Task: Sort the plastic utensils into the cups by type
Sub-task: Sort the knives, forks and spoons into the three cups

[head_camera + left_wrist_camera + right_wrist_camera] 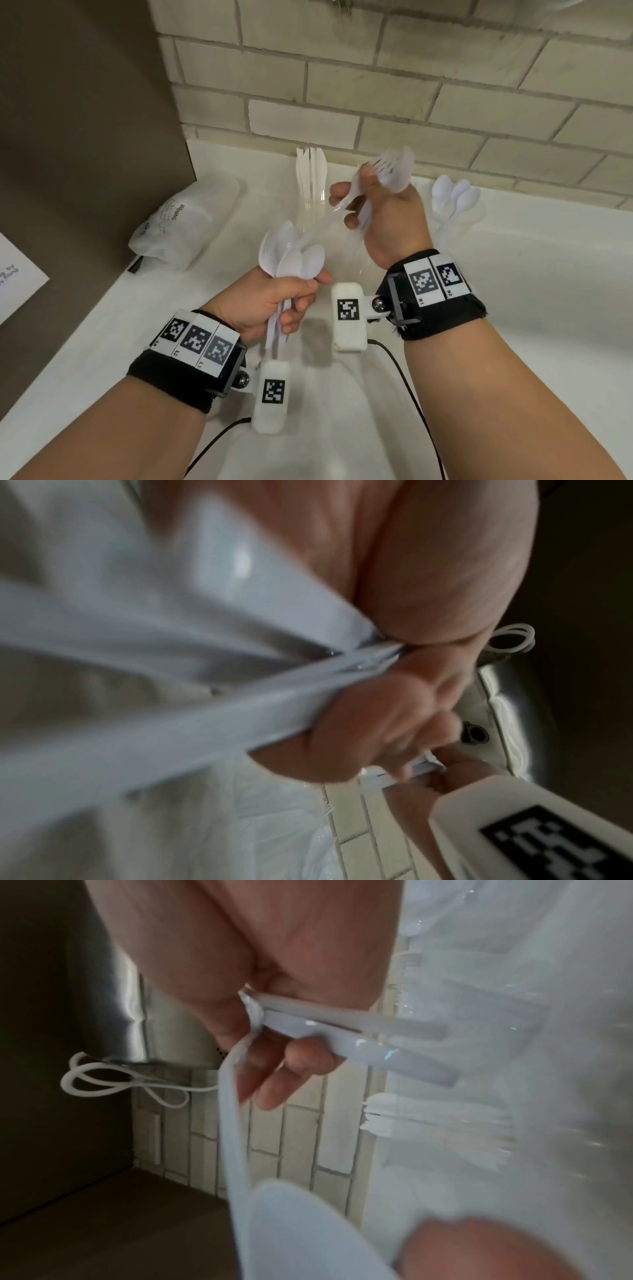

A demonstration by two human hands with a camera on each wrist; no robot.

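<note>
My left hand (298,294) grips a bunch of white plastic spoons (291,257) by their handles (171,737), bowls up. Higher and to the right, my right hand (359,209) holds a few white forks (394,171), tines up, their handles (359,1034) under its curled fingers. Its thumb and finger also pinch the handle of one spoon (318,222) whose bowl (308,1231) still lies with the left bunch. Behind the hands, a clear cup (310,209) holds white knives (311,168). A second clear cup (455,222) at the right holds spoons (452,195).
A crumpled clear plastic bag (185,222) lies on the white counter (513,308) at the left. A brown panel (85,137) walls the left side and a pale brick wall (411,85) stands behind. Black cables (407,387) trail from the wrist cameras.
</note>
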